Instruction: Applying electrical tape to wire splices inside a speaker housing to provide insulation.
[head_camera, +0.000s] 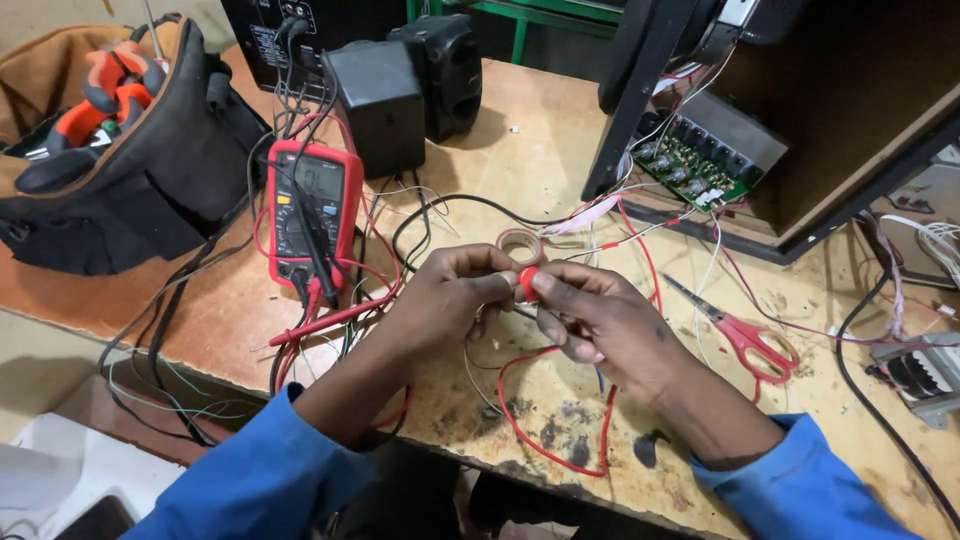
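Over the middle of a worn wooden workbench (560, 130), my left hand (450, 300) and my right hand (600, 315) meet. Both pinch a small red piece (525, 283), probably a roll of red tape, between their fingertips. A thin red wire (520, 425) loops below my hands across the bench. Just behind my fingers lies a roll of clear tape (520, 245).
A red multimeter (310, 205) with probes and tangled leads lies at the left, beside a black tool bag (120, 150) holding orange pliers. Two black speakers (410, 90) stand behind. A green circuit board (690, 165) sits in an open cabinet at the right. Red-handled scissors (745, 335) lie near a transformer (920, 370).
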